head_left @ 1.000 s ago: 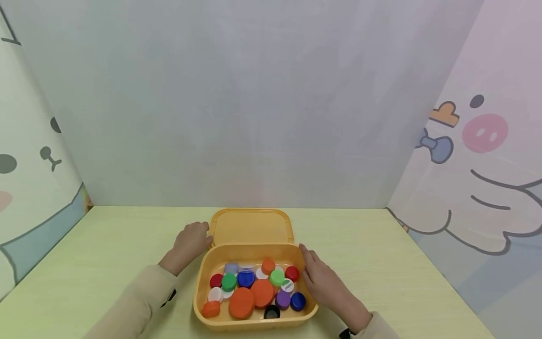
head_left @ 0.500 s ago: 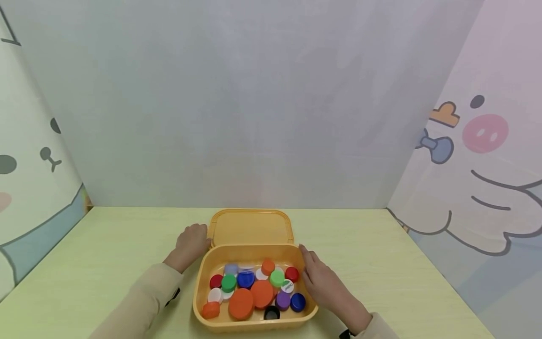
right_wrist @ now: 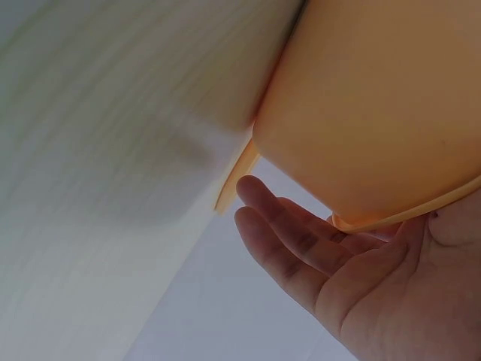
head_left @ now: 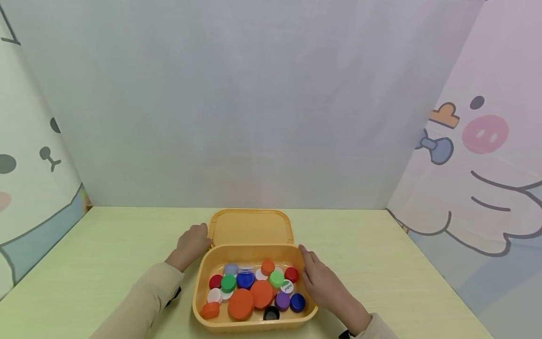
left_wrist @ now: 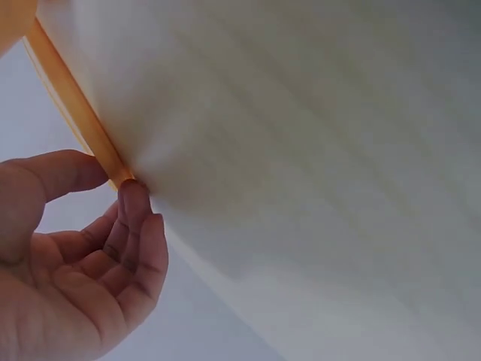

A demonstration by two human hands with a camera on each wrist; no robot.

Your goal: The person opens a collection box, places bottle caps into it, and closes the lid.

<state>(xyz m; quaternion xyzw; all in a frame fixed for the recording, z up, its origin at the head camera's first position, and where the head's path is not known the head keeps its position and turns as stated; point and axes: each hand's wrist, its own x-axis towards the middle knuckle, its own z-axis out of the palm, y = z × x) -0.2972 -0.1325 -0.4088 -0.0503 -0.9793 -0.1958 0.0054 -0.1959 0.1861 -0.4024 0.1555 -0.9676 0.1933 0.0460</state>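
Observation:
A yellow-orange plastic box [head_left: 250, 326] holds several bottle caps: two large orange ones [head_left: 241, 304], plus blue, green, purple, red, white and black ones. Behind the box its flat lid [head_left: 251, 227] lies on the table. My left hand [head_left: 193, 242] is at the lid's left side. In the left wrist view, the left hand's thumb and index fingertip pinch the lid's edge [left_wrist: 83, 113]. My right hand [head_left: 323, 282] rests on the box's right rim, fingers extended toward the far corner. The right wrist view has the palm against the rim [right_wrist: 421, 214], fingers loosely bent.
The pale yellow-green table [head_left: 372, 254] extends to both sides of the box. A grey-white curtain [head_left: 245, 103] rises behind it, and cartoon-printed panels [head_left: 474, 188] stand at left and right.
My left wrist and forearm have shifted slightly to the right, with the fingers still at the lid's edge. My right hand, the box and the caps stay nearly the same.

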